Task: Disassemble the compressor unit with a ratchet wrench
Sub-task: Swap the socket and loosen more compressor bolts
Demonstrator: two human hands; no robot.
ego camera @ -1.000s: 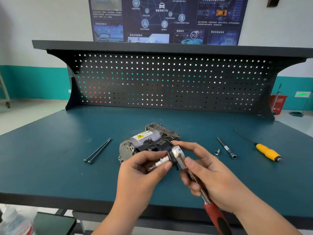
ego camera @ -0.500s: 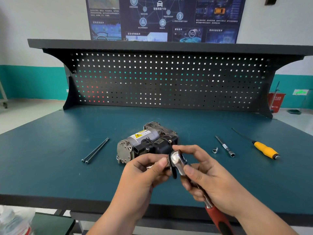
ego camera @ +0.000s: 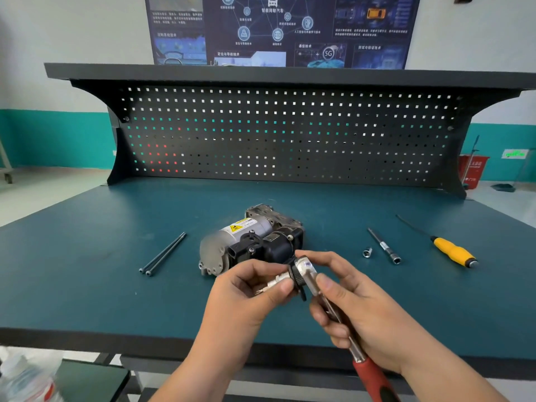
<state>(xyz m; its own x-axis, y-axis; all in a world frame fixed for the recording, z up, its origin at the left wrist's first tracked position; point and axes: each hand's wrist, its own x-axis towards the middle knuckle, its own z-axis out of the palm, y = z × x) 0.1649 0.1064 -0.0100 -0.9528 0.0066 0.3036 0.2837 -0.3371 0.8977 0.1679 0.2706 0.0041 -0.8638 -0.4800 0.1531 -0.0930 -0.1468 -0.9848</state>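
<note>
Far left on the workbench (ego camera: 87, 271), two long bolts (ego camera: 162, 253) lie side by side, well apart from everything else. Their being out suggests part of the strip-down is already done. Next along, the compressor unit (ego camera: 252, 239) rests on its side near the middle of the bench, with its yellow warning label facing up and no hand touching it.

Just in front of it, the left hand (ego camera: 246, 294) pinches a short bit socket (ego camera: 275, 282) between thumb and curled fingers and holds it against the head of the ratchet wrench (ego camera: 307, 269). The right hand (ego camera: 362, 309) is wrapped around the wrench's steel shank. Its thumb and forefinger reach up to steady the head, and the red grip trails off below the bench edge. Whether the socket is fully seated on the drive cannot be told from here.

Further right lie a loose small socket (ego camera: 367, 252), an extension bar (ego camera: 384, 245) just beside it, and a yellow-handled screwdriver (ego camera: 451, 250) near the far edge.

The step in hand looks like tool preparation, with the bit being mated to the ratchet and no fastener being turned. The next move would probably be to press the socket on until it locks and check the ratchet direction. The tip would then go square onto a remaining screw on the compressor housing while the free hand braces the unit
</note>
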